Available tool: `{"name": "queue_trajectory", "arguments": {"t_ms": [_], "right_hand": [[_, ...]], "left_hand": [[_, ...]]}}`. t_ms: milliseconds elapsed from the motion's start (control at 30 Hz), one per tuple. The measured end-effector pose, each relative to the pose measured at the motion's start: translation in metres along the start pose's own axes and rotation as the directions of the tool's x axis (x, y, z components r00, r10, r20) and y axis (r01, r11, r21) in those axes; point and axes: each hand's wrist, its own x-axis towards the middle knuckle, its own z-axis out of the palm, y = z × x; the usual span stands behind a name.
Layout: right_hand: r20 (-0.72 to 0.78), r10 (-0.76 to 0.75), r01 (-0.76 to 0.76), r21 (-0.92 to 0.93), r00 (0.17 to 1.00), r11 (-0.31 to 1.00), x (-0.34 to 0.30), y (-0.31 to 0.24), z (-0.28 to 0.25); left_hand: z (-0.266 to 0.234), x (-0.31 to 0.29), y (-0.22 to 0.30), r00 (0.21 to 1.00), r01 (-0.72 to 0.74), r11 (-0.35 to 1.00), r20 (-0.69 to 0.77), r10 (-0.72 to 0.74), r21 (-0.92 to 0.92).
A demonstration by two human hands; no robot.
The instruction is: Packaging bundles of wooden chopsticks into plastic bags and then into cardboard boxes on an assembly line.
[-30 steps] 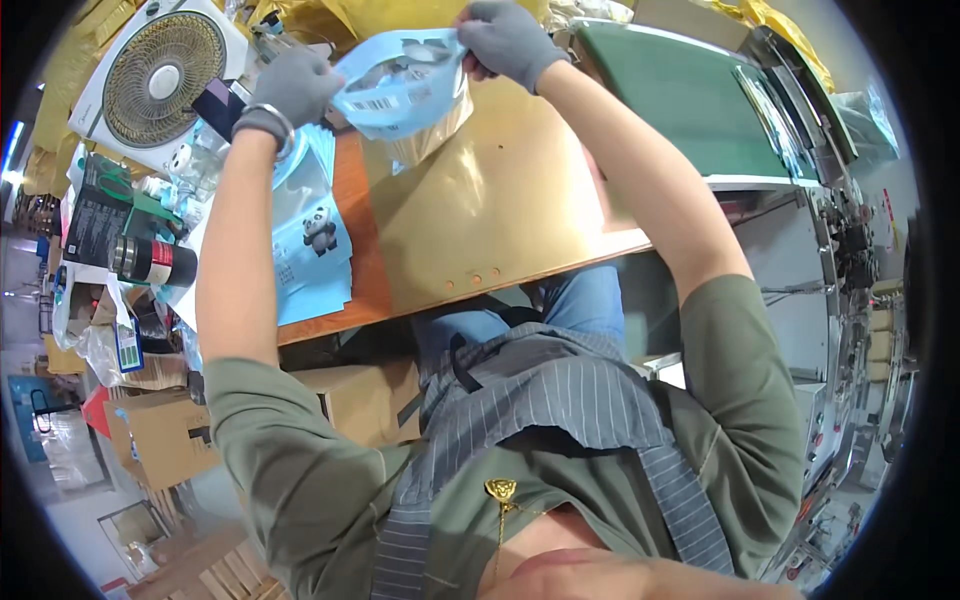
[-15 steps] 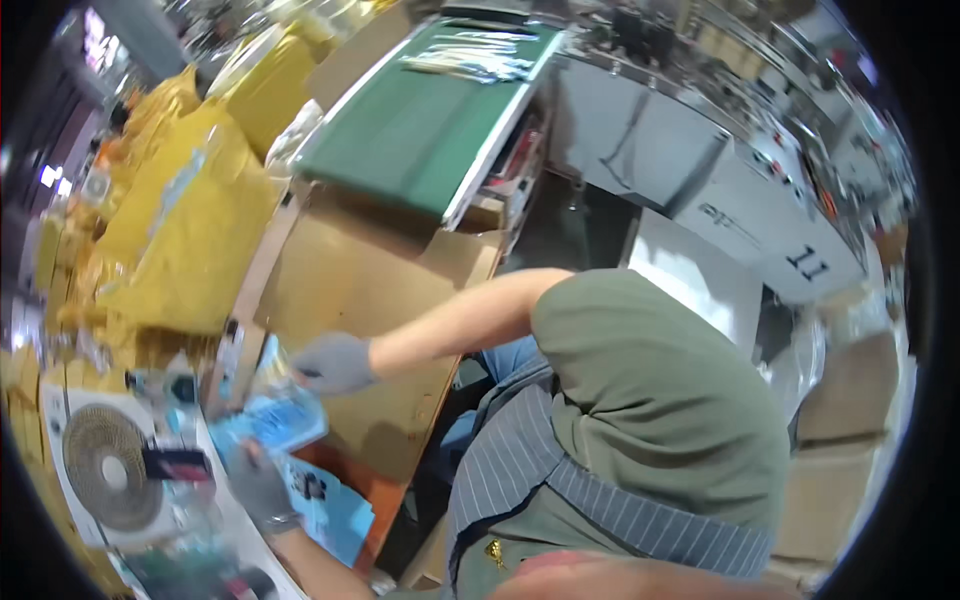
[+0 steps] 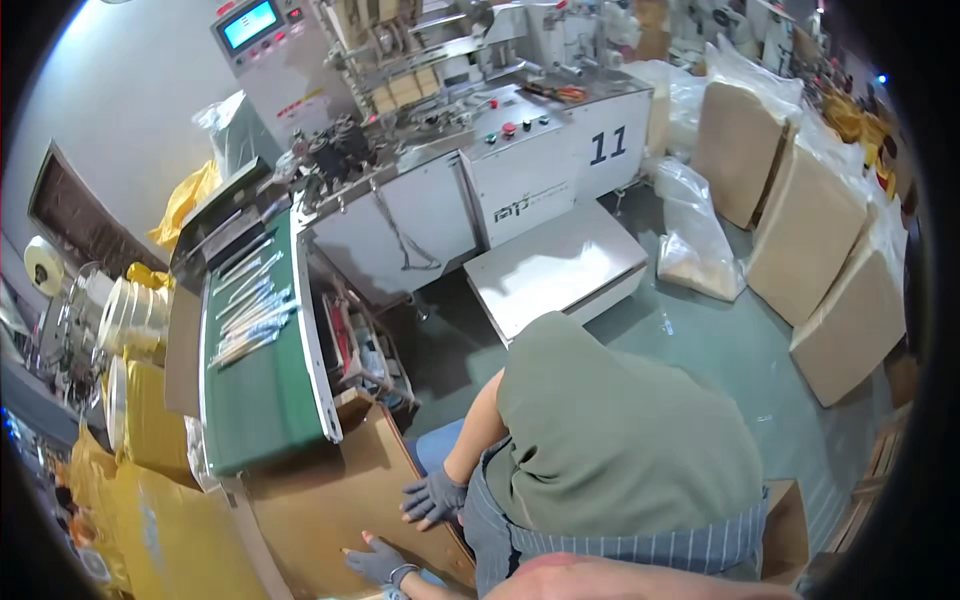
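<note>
My right hand [image 3: 436, 498], in a grey glove with bare fingertips, is spread at the edge of a brown board tabletop [image 3: 330, 490], near my apron. Nothing shows in it. My left hand [image 3: 378, 562], gloved the same way, reaches in at the lower edge with fingers apart over the board; it holds nothing visible. A small patch of light blue shows beside the left wrist, too cut off to name. Beyond the board, a green conveyor belt [image 3: 255, 405] carries several slim wrapped sticks [image 3: 255, 318] at its far part.
A white machine [image 3: 530, 190] with buttons stands ahead, a low white box [image 3: 560, 265] before it. Yellow sacks [image 3: 160, 520] line the left. Tall tan bundles in clear plastic [image 3: 805, 235] and a clear bag [image 3: 695, 240] stand on the right. An open carton [image 3: 785, 525] is beside me.
The view has swung right. My hands have left the blue packages they were at, which are now mostly out of view, and both are now spread at the brown board.
</note>
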Motion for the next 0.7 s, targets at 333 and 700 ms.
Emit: {"name": "queue_trajectory", "arguments": {"t_ms": [333, 700], "right_hand": [[-0.067, -0.016, 0.013, -0.039, 0.998, 0.999, -0.013, -0.005, -0.01], [-0.248, -0.091, 0.057, -0.139, 0.964, 0.989, -0.001, -0.012, -0.002]], "left_hand": [[0.049, 0.011, -0.031, 0.925, 0.228, 0.964, -0.34, -0.17, 0.138], [0.004, -0.006, -0.038, 0.95, 0.257, 0.944, -0.234, -0.207, 0.207]]}}
